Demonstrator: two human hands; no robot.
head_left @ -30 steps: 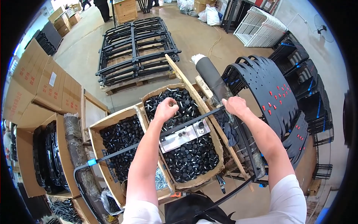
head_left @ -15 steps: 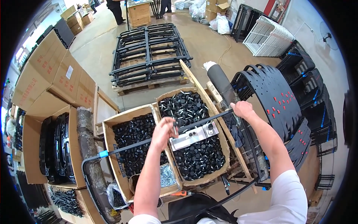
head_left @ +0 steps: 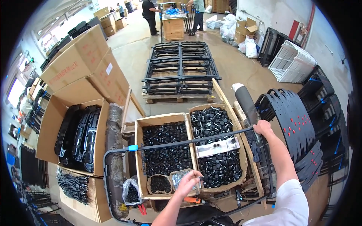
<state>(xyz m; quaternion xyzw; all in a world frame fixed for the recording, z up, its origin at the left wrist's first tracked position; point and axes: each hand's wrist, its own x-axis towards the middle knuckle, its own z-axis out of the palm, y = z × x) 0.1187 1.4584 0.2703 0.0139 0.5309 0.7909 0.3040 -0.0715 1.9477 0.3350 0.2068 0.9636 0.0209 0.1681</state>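
A black tubular frame point(head_left: 177, 144) with a blue clip point(head_left: 132, 147) lies across two cardboard boxes of black plastic caps, the left box point(head_left: 138, 158) and the right box point(head_left: 241, 150). A silver metal bracket point(head_left: 217, 147) sits on the tube. My right hand point(head_left: 262, 128) grips the frame's right end. My left hand point(head_left: 188, 182) hovers at the near edge of the boxes, fingers curled over a small bag of silver screws point(head_left: 177, 177), beside a round tub of black parts point(head_left: 160, 184). Whether it holds a part is unclear.
An orange-handled tool point(head_left: 194, 200) and red pliers point(head_left: 141, 209) lie below the boxes. Black perforated panels point(head_left: 294, 120) and a dark roll point(head_left: 244, 101) stand at right. Behind are a pallet of black frames point(head_left: 181, 67), big cartons point(head_left: 86, 64), white wire racks point(head_left: 292, 62) and people point(head_left: 152, 15).
My left hand has drawn back from the right box of caps to the screw bag at the near edge. My right hand has kept its grip on the frame.
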